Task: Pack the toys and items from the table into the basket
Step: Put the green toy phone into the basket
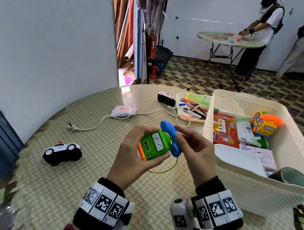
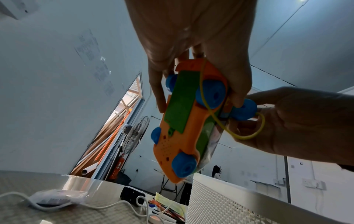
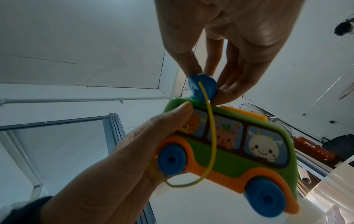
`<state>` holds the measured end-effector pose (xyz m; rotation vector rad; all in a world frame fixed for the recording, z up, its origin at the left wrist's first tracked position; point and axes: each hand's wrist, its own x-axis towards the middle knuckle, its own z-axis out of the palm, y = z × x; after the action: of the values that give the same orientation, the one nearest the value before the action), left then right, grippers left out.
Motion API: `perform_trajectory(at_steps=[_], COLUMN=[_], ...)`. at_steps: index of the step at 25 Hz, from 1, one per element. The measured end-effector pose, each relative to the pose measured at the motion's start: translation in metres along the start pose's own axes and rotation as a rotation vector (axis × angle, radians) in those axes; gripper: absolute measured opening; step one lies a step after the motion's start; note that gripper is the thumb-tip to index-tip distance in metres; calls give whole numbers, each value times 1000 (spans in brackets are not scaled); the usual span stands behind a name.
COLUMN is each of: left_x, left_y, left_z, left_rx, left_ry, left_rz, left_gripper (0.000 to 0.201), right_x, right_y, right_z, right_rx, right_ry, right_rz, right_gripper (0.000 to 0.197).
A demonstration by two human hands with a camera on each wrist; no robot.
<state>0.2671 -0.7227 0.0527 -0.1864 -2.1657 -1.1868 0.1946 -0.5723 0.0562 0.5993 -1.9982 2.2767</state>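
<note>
Above the table's middle my left hand [image 1: 148, 144] grips a green and orange toy bus [image 1: 159, 145] with blue wheels. My right hand [image 1: 179, 134] pinches the blue handset [image 1: 169, 135] lying on the bus roof. A thin yellow cord [image 1: 166, 169] loops down from the handset. The left wrist view shows the bus underside [image 2: 182, 121] and the handset [image 2: 244, 111] between right-hand fingers [image 2: 268, 112]. The right wrist view shows the bus side [image 3: 229, 151] with animal stickers and the pinched handset [image 3: 201, 87]. The white mesh basket [image 1: 254, 190] stands to the right.
On the table [image 1: 75, 192] lie a black-and-white police car [image 1: 62, 153], a pink-roofed car [image 1: 166, 98], a tissue pack [image 1: 125, 109], a white plug cable [image 1: 89, 127] and a pen tray [image 1: 192, 107]. The basket holds a yellow bus [image 1: 264, 123] and boxes [image 1: 224, 130].
</note>
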Motion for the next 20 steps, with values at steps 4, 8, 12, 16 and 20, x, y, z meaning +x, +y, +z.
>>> perform_trajectory(at_steps=[4, 8, 12, 16, 20], left_x=[1, 4, 8, 7, 7], left_y=[2, 1, 2, 3, 4], left_z=[-3, -7, -7, -13, -20], left_rx=[31, 84, 117, 6, -160], left_ry=[-12, -60, -57, -24, -13], left_rz=[40, 82, 82, -5, -149], left_gripper=[54, 52, 53, 58, 63], right_x=[0, 1, 0, 1, 2], right_y=[-3, -1, 2, 0, 1], right_z=[-3, -4, 5, 1, -12], right_rx=[23, 14, -37, 73, 82], right_ry=[-2, -10, 34, -70, -356], right_rz=[-12, -49, -112, -56, -16], right_gripper=[22, 20, 24, 17, 40])
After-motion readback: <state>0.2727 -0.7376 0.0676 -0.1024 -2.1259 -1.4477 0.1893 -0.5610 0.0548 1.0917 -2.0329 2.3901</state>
